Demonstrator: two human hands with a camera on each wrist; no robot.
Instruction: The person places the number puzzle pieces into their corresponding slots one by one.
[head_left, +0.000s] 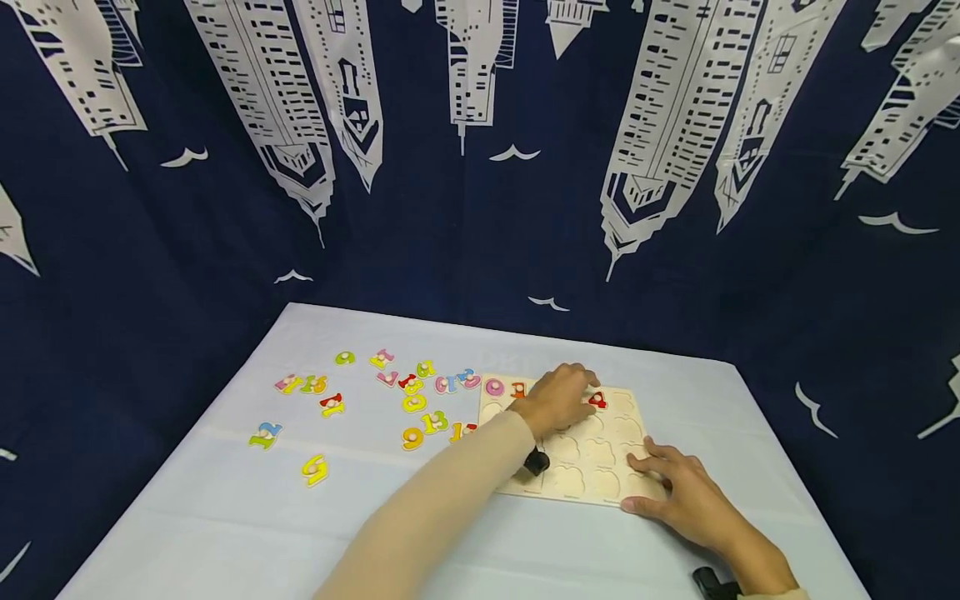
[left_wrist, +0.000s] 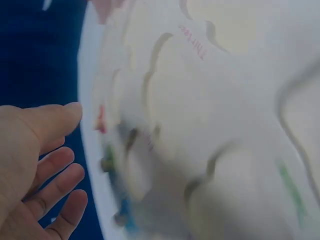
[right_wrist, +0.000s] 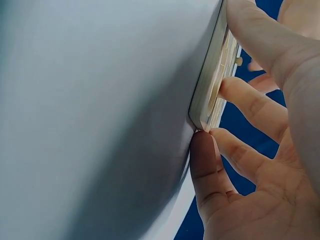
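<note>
A pale wooden number puzzle board (head_left: 581, 433) with shaped recesses lies on the table. My left hand (head_left: 561, 400) reaches over its far row, beside a red 4 piece (head_left: 597, 400). In the left wrist view the left fingers (left_wrist: 65, 182) are loosely bent, with nothing seen between them; a blurred green piece (left_wrist: 111, 159) and blue piece (left_wrist: 127, 220) show along the board. A pink 0 (head_left: 494, 387) and an orange 1 (head_left: 518, 390) sit in the same row. My right hand (head_left: 686, 496) grips the board's near right corner, thumb at the front edge, fingers along the side.
Loose coloured number pieces lie scattered left of the board, among them a yellow 9 (head_left: 412, 438), a green-and-yellow 13 (head_left: 434, 422) and a blue-and-green 12 (head_left: 265, 435). A yellow piece (head_left: 315, 471) lies nearer the front. Dark patterned cloth (head_left: 465, 233) hangs behind the white table (head_left: 187, 533).
</note>
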